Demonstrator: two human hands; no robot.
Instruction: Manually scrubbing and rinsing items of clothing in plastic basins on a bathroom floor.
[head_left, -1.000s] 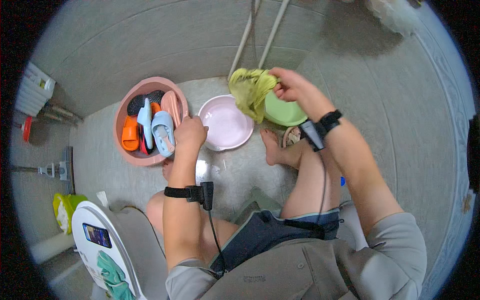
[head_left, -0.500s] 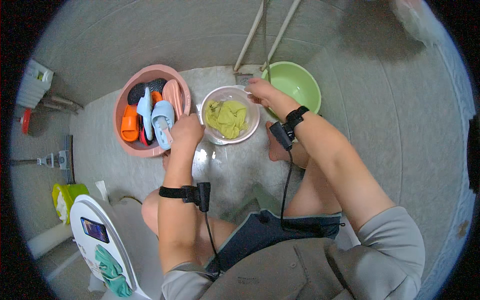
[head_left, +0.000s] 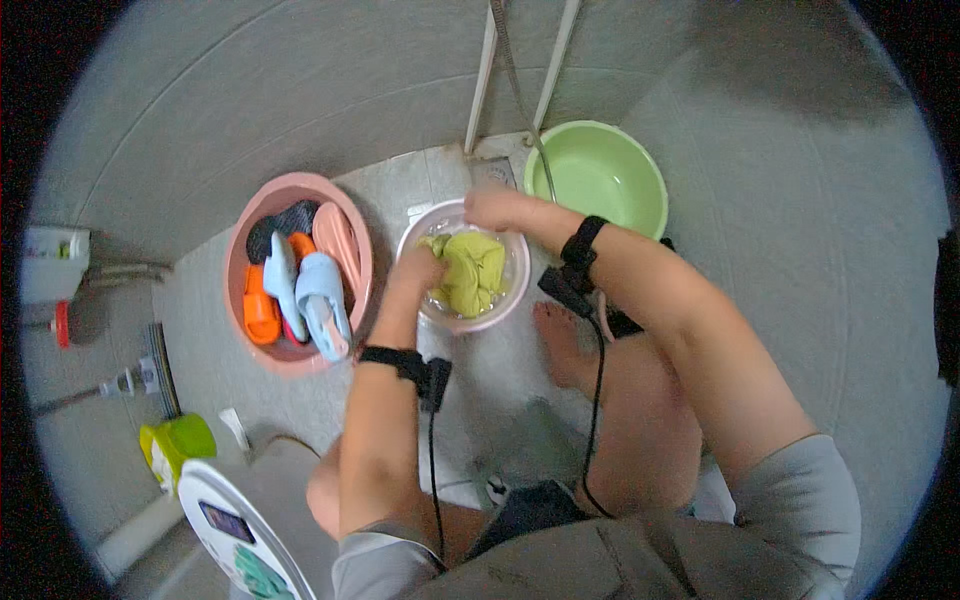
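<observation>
A small pale pink-white basin [head_left: 518,290] holds a crumpled yellow-green cloth [head_left: 472,275], with clear water showing around it. Over the basin's left side, my left hand [head_left: 419,268] has its fingers closed on the cloth's edge. My right hand [head_left: 494,208] curls above the far rim; it is blurred, and what it may hold is hidden. A grey shower hose [head_left: 518,85] runs down the wall and passes behind my right forearm. Just right of that hand stands a light green basin [head_left: 600,180], the hose hanging across its left side.
At the left, a pink tub [head_left: 236,290] is filled with several slippers, blue, orange, pink and dark. White pipes [head_left: 482,80] run down the far wall beside a floor drain [head_left: 495,172]. A phone [head_left: 227,522] and a green cloth [head_left: 258,572] lie on a white lid [head_left: 200,480] at lower left.
My left hand has moved from the pink tub's rim into the small basin, onto the cloth. My right hand has shifted slightly left and down, over the basin's rim. The view has shifted.
</observation>
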